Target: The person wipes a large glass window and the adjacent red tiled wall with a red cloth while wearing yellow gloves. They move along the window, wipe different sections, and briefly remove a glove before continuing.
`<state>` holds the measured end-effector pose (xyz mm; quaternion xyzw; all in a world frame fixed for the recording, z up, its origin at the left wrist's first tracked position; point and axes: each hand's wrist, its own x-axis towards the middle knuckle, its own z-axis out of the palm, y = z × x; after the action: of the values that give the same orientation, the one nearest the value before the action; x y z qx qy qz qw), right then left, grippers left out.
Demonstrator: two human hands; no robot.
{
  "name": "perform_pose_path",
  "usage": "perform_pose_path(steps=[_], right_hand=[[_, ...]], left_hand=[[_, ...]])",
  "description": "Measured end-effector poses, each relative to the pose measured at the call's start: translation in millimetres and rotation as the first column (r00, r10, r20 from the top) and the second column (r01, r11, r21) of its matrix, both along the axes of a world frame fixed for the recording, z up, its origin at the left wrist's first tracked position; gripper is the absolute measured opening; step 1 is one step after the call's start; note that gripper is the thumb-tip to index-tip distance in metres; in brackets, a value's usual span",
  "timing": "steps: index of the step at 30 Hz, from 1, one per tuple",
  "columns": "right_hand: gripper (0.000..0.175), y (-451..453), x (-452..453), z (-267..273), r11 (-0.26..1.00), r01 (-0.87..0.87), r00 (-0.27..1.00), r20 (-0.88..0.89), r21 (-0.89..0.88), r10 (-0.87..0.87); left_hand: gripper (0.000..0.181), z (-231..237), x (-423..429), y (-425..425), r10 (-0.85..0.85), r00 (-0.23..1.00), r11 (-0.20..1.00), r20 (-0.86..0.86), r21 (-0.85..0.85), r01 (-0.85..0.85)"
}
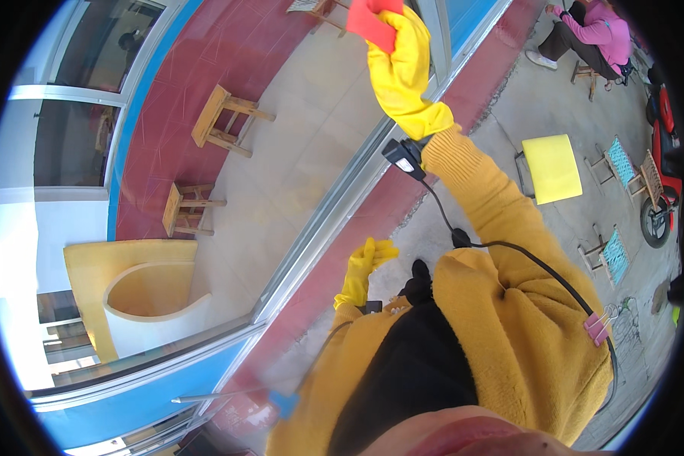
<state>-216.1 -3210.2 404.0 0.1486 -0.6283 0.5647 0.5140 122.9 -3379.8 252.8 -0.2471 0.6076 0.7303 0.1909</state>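
Observation:
My right hand (402,71), in a yellow rubber glove, is raised at the top and grips a red cloth or pad (376,24). It is beside a large glass pane (296,131); whether the red piece touches the glass I cannot tell. My left hand (370,265), gloved in the same yellow rubber, is low near my body with its fingers extended and nothing visible in it. Ahead of it runs the metal window frame (325,222) above a dark red wall base (353,236). A black device (403,159) with a cable sits at my right wrist.
Through the glass appear wooden stools (219,122) and a curved yellow-and-white furnishing (154,296). On the concrete to the right are a yellow-seated stool (552,169), folding stools with turquoise webbing (614,256), a red motorcycle (667,165) and a seated person in pink (604,34).

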Motion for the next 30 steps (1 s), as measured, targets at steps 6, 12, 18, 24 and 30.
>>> perform_pose_path(steps=[6,12,18,24,30], right_hand=[[0.041,0,24,-61,1.0,0.016,1.0,0.009,-0.005,-0.016],[0.039,13,51,-64,0.993,0.121,0.983,0.14,0.011,-0.122],[0.038,8,9,-1,0.985,0.095,0.992,-0.102,0.144,-0.081],[0.034,27,61,-137,0.996,-0.03,0.944,0.331,0.083,0.001],[0.025,53,25,-115,0.982,-0.078,0.895,0.422,-0.174,0.146]], left_hand=[[0.061,-3,9,11,-0.015,0.998,0.999,-0.054,0.044,0.017],[0.065,6,-1,13,-0.102,0.994,0.995,-0.044,-0.008,0.102],[0.062,12,-17,26,-0.128,0.989,0.992,-0.072,-0.025,0.126],[0.062,6,-5,17,-0.08,0.996,0.996,-0.043,-0.036,0.079],[0.063,1,24,-12,0.03,0.994,0.997,-0.107,-0.074,-0.038]])
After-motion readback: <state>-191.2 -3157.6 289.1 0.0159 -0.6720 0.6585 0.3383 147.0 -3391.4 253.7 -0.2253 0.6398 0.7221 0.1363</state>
